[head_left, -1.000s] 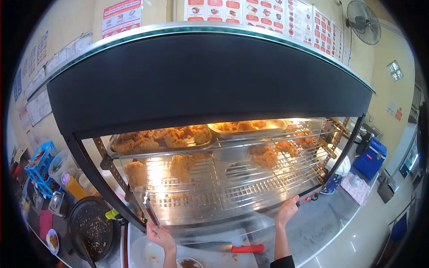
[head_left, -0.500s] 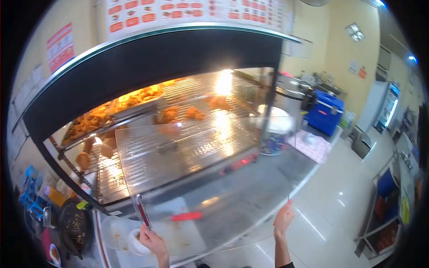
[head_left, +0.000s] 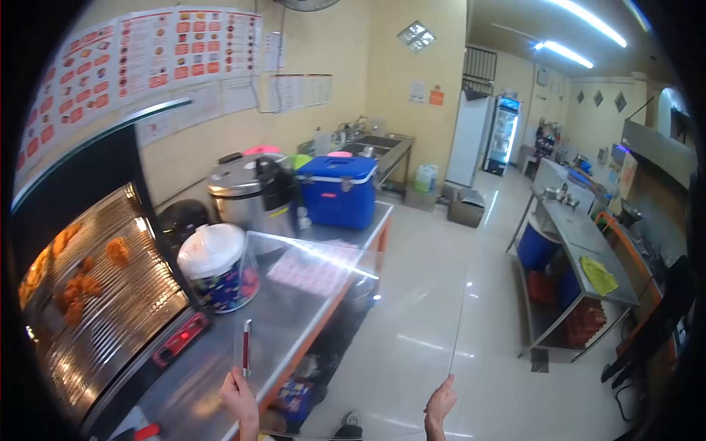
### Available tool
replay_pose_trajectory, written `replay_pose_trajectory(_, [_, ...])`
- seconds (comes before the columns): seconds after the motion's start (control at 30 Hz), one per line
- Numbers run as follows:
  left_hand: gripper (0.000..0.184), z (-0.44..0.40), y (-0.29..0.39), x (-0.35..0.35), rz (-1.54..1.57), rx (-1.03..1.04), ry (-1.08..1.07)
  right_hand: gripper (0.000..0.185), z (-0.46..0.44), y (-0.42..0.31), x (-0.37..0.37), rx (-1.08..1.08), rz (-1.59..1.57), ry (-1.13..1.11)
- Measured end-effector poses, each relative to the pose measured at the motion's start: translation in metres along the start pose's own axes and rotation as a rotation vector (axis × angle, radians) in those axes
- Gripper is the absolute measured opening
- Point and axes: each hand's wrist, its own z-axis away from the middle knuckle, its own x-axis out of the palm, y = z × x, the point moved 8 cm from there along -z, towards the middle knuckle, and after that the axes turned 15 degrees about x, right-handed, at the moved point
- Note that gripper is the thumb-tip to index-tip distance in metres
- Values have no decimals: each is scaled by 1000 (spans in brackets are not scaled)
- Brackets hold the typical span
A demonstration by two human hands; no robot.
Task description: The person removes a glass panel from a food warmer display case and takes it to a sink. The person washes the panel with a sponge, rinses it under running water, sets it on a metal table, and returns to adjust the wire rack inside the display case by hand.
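Between my hands is a large clear panel [head_left: 346, 323], see-through like glass or plastic, held upright or slightly tilted. My left hand [head_left: 241, 397] is closed on its left edge, just below a red and silver handle [head_left: 247, 349]. On the right edge, low down, my right hand [head_left: 440, 403] pinches the panel. The heated display case [head_left: 99, 169] stands at the left, its front uncovered, with pieces of fried chicken [head_left: 118, 251] on its wire rack. A red display [head_left: 182, 338] glows on the case's base.
A steel counter [head_left: 176, 393] with an orange edge carries a white-lidded tub [head_left: 213, 250], a steel cooker [head_left: 243, 195], a blue cooler box [head_left: 338, 191] and a pink patterned cloth [head_left: 312, 268]. Tiled floor [head_left: 412, 294] extends ahead. A metal table [head_left: 581, 246] stands at the right.
My view has turned right, away from the display case and towards the room. The clear panel has moved along in both hands, from before the case to over the counter's edge and floor.
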Motion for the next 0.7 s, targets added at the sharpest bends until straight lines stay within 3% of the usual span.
replay_pose_trajectory(0.13, [40,-30,56,196,75,105,-95,62,-136,-29,-9,-35,-29,216])
replay_pose_trajectory(0.23, [40,-30,48,371,307,-77,-293,61,-203,-81,-28,-10,-84,388])
replay_pose_trajectory(0.37, [39,-41,96,559,359,20,-489,60,-300,-132,-50,-25,-106,615])
replay_pose_trajectory(0.43, [40,-48,124,644,402,47,-548,49,-349,-138,-54,4,5,672])
replay_pose_trajectory(0.57, [41,-78,162,807,447,85,-646,57,-458,-171,-20,-38,104,927])
replay_pose_trajectory(0.67, [42,-103,184,931,447,104,-669,61,-546,-243,37,-293,21,1056])
replay_pose_trajectory(0.7, [43,-118,190,965,419,121,-651,62,-591,-256,54,-191,22,984])
